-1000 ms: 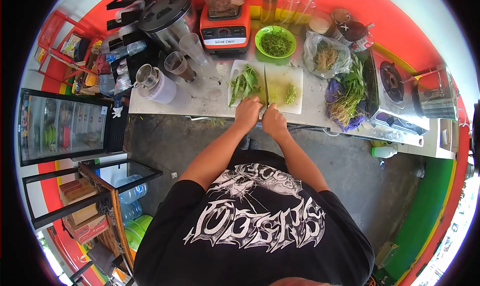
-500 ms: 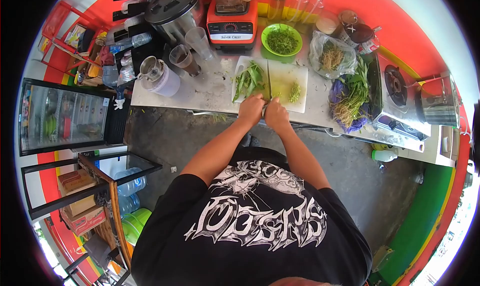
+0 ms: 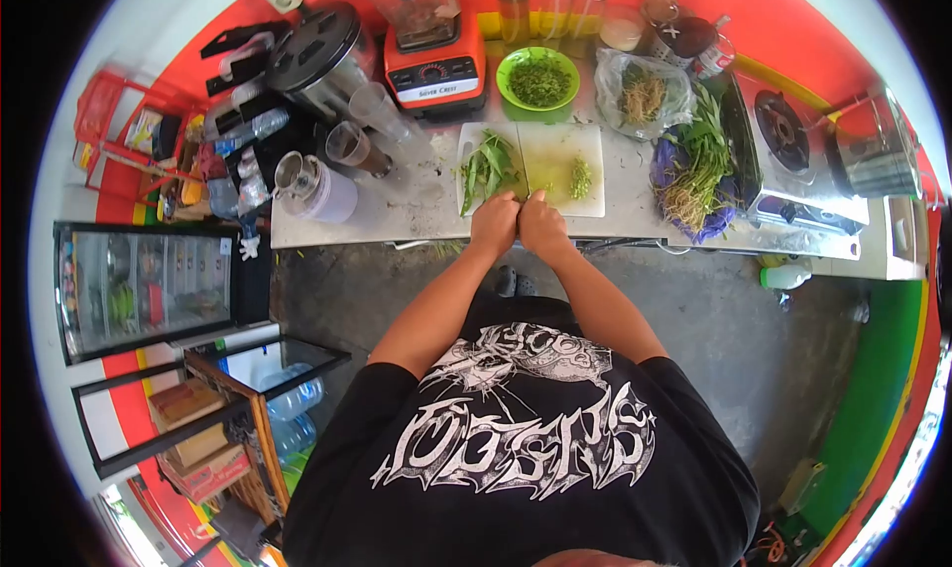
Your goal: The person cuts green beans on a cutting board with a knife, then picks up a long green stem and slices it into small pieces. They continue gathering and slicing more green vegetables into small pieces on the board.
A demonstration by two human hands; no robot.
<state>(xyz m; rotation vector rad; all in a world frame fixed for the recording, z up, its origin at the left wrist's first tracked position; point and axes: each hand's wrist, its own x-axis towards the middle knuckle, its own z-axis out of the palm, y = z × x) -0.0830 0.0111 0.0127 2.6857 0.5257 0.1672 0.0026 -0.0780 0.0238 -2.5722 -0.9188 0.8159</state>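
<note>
Leafy greens [image 3: 488,167] on a white cutting board [image 3: 560,142], seemingly mid-slicing.
The left hand [image 3: 494,224] is curled over their near ends; the right hand [image 3: 542,223] is closed, apparently around a knife [image 3: 524,158], handle hidden. Another cut would call for keeping fingers clear. The metal worktop [image 3: 397,205] bears a blender [image 3: 433,69] and green bowl [image 3: 572,83] before a red wall [image 3: 759,21].

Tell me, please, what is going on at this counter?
At a white cutting board, the person's right hand grips a knife, its blade pointing away across the board. The left hand is curled at the near end of some leafy greens; its exact grip is hidden. A chopped pile lies right of the blade, and a green bowl beyond holds chopped greens.
</note>
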